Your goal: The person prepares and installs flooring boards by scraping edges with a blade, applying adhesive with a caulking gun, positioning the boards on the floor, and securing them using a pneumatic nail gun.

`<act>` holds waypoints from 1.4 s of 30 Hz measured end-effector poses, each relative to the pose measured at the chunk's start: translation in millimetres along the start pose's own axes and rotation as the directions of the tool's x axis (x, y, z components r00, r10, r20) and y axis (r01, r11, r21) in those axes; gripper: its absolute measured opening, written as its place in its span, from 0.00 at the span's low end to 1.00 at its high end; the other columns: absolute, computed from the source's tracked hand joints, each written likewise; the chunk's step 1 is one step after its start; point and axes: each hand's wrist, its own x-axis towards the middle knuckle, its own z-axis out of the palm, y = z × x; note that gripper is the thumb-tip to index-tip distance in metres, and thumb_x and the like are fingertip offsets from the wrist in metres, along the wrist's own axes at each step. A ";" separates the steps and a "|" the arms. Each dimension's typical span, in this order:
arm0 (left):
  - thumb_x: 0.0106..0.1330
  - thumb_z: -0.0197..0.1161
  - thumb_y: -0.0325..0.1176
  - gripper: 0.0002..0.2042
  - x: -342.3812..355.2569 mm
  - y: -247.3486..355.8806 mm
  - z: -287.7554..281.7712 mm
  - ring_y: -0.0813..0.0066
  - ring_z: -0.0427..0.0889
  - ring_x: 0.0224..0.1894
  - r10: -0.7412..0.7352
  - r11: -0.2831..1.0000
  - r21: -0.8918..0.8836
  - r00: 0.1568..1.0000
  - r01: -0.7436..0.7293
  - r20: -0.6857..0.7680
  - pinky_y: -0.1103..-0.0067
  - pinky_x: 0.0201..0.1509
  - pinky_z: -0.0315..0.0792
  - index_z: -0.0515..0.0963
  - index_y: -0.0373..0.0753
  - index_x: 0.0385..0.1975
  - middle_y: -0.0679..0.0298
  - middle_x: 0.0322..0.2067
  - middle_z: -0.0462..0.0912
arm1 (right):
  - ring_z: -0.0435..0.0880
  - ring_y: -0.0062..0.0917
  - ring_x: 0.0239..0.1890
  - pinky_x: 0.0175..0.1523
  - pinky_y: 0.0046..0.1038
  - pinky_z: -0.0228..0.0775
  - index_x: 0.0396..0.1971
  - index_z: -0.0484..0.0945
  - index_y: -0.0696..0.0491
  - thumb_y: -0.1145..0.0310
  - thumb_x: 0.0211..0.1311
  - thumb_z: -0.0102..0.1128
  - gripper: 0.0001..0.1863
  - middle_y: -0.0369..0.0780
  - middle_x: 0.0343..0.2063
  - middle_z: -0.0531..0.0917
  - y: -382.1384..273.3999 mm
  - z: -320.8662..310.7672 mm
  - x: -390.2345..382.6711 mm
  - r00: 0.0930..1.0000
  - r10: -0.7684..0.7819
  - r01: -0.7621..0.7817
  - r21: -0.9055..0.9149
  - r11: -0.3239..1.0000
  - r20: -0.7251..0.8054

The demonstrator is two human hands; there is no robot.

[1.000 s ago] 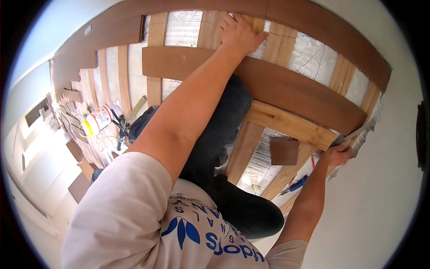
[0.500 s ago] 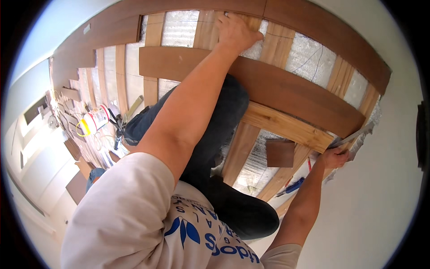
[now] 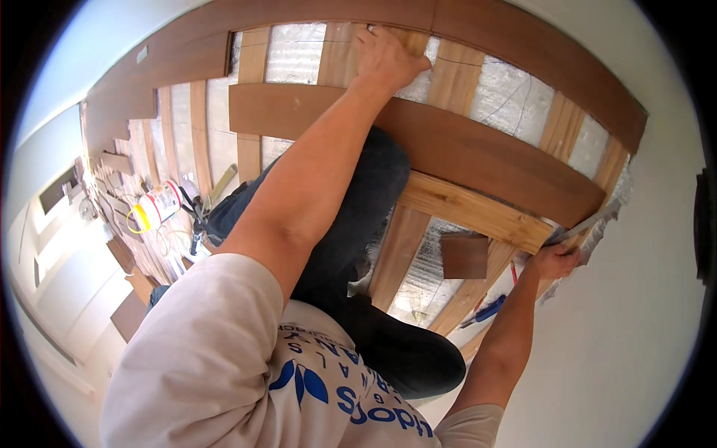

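Note:
My left hand [image 3: 390, 61] reaches to the far side, thumb spread out, its fingertips at the near edge of the fitted brown floorboards [image 3: 508, 43]. Beneath that forearm a loose brown floorboard [image 3: 478, 153] lies across the pale wooden battens [image 3: 455, 75], apart from the fitted row. At the right, by the wall, the fingers of my right hand [image 3: 554, 263] are closed around the near end of a flat grey metal bar [image 3: 590, 222]. This bar slants past the loose board's right end; its exact kind is unclear. A pale wooden plank [image 3: 474, 211] lies just left of this hand.
A short brown board offcut [image 3: 464, 256], a red pencil [image 3: 514, 273] and a blue-handled tool [image 3: 489, 309] lie near my right forearm. Silver foil [image 3: 515, 97] shows between battens. At the left are a white bottle with yellow cap [image 3: 158, 204] and a hammer-like tool [image 3: 197, 224].
The view has shifted slightly. Both hands keep their places, the left at the board edge and the right on the metal bar.

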 end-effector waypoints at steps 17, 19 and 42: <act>0.59 0.68 0.65 0.53 -12.0 -9.1 -2.0 0.43 0.64 0.63 0.069 0.998 0.000 0.996 -0.069 -0.052 0.60 0.71 0.60 0.63 0.13 0.62 0.35 0.58 0.69 | 0.77 0.44 0.61 0.67 0.47 0.67 0.59 0.79 0.53 0.58 0.72 0.46 0.23 0.44 0.60 0.81 -5.5 -3.9 -2.0 0.999 -0.032 0.032 0.013 0.999 0.003; 0.59 0.67 0.66 0.53 -12.3 -6.8 -0.9 0.42 0.64 0.65 0.088 0.996 0.032 0.994 -0.086 -0.065 0.61 0.72 0.59 0.63 0.14 0.63 0.34 0.60 0.69 | 0.77 0.48 0.61 0.65 0.49 0.68 0.57 0.80 0.54 0.54 0.72 0.50 0.24 0.47 0.58 0.82 -3.9 -7.5 -4.5 0.999 0.037 -0.038 0.037 0.999 0.033; 0.63 0.64 0.68 0.50 27.2 -92.4 -39.4 0.34 0.70 0.66 0.391 0.807 0.283 0.828 -0.518 0.401 0.59 0.68 0.67 0.72 0.15 0.59 0.23 0.64 0.66 | 0.63 0.40 0.71 0.77 0.49 0.49 0.60 0.75 0.48 0.55 0.67 0.56 0.24 0.39 0.67 0.72 -23.1 -39.8 17.6 0.952 0.258 -0.292 0.236 0.927 0.163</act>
